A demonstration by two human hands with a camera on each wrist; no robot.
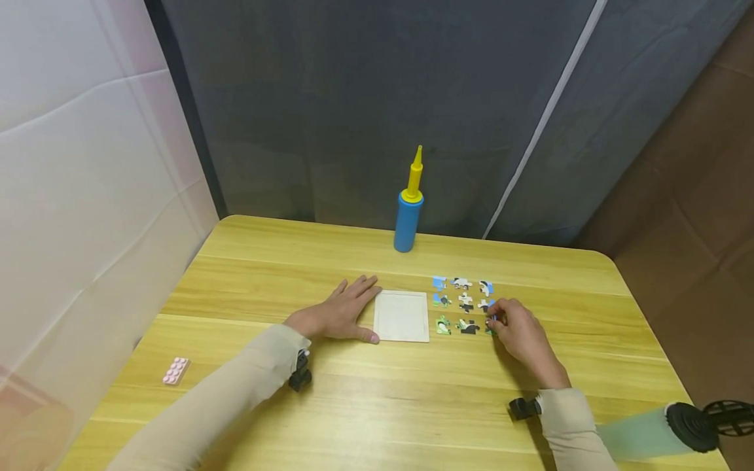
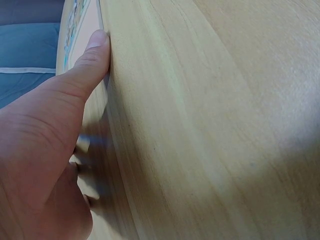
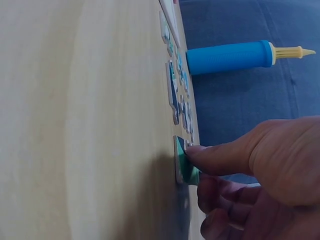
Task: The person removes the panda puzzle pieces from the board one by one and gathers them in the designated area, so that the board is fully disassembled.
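Note:
A square white puzzle tray [image 1: 402, 316] lies flat on the table. My left hand [image 1: 344, 311] is spread along its left side, thumb [image 2: 92, 60] at the near corner and fingertips by the far one. Right of the tray, several jigsaw pieces [image 1: 465, 302] in blue, white, black and green lie apart in rows. At the near right of these rows, my right hand [image 1: 521, 330] pinches a green and dark puzzle piece [image 3: 184, 167] between thumb and fingers. That piece lies at the tabletop, partly covered by the fingers.
A blue and yellow hand pump [image 1: 406, 219] stands upright behind the pieces. A pink toy brick [image 1: 176, 371] lies at the left. Near the front right is a pale green bottle [image 1: 645, 434] with a black lid. Curtains surround the wooden table [image 1: 377, 405].

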